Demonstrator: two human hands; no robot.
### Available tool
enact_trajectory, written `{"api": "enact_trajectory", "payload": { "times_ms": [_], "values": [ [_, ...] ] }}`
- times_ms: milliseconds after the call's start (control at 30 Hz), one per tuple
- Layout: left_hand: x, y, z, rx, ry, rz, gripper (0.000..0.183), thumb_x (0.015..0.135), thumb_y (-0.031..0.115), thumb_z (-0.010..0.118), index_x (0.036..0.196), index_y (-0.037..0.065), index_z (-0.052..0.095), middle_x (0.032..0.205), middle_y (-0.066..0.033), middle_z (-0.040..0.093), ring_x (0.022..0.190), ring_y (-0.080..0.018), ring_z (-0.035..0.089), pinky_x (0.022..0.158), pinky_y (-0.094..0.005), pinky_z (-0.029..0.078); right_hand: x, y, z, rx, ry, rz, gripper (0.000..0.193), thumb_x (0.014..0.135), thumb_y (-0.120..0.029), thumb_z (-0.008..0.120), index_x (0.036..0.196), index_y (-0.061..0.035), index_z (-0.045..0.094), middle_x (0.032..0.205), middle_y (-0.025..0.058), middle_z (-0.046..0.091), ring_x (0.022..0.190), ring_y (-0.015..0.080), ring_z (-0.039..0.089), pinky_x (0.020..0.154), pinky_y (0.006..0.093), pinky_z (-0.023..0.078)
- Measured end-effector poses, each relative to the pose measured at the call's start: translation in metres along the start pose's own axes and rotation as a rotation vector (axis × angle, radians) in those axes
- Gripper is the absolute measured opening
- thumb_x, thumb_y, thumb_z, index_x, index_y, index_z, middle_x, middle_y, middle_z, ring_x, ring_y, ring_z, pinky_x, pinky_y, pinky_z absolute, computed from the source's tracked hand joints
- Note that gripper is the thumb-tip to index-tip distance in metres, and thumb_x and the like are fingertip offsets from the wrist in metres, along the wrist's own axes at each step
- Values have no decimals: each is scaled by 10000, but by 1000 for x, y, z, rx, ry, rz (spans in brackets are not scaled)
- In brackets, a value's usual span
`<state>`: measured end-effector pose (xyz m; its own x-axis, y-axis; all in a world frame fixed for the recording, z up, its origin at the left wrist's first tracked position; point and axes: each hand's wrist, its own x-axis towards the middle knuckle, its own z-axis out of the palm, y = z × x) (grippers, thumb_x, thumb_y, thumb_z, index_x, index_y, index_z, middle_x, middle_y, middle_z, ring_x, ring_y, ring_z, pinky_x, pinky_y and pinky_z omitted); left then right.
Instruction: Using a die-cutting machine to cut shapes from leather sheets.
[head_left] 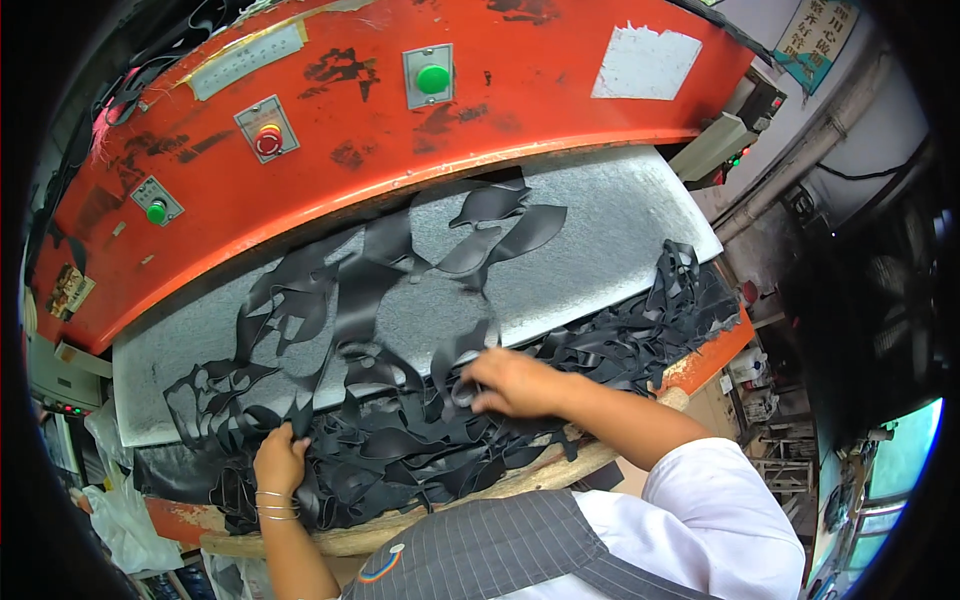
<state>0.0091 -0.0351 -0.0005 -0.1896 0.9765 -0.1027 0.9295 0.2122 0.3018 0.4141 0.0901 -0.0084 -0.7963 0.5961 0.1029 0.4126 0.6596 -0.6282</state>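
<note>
A black leather sheet [362, 285] riddled with cut-out holes lies across the grey cutting bed [620, 230] of a press. Its near edge hangs over a heap of black leather scraps [400, 448]. My left hand [279, 462], with thin bangles at the wrist, pinches the sheet's near edge at the left. Farther right, my right hand [512, 383] is curled at another strip of the sheet, above the scrap heap. Its fingertips are partly hidden by the leather.
The red press beam [350, 90] spans the back of the bed, carrying green buttons [433, 79] and a red stop button [268, 140]. A rough wooden bar [530, 478] runs between the scraps and my apron. White plastic bags [130, 530] hang at the left.
</note>
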Motion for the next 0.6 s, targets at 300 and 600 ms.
{"api": "enact_trajectory", "payload": {
  "times_ms": [300, 600],
  "values": [
    [-33, 127, -47, -475, 234, 173, 389, 718, 146, 786, 1060, 21, 648, 1034, -115, 638, 941, -260, 620, 802, -339, 484, -44, -56, -3, 501, 179, 202, 414, 812, -97, 777, 1136, -17, 533, 1049, 93, 600, 1000, 166, 607, 843, 301, 506],
    [-64, 187, 18, -1093, 79, 413, 426, 788, 147, 803, 1175, 26, 675, 1097, -58, 626, 868, -113, 609, 730, -201, 478, -27, -100, 23, 834, 269, -3, 251, 842, -100, 746, 1054, -16, 643, 1013, 63, 579, 939, 150, 565, 822, 288, 472]
  ]
}}
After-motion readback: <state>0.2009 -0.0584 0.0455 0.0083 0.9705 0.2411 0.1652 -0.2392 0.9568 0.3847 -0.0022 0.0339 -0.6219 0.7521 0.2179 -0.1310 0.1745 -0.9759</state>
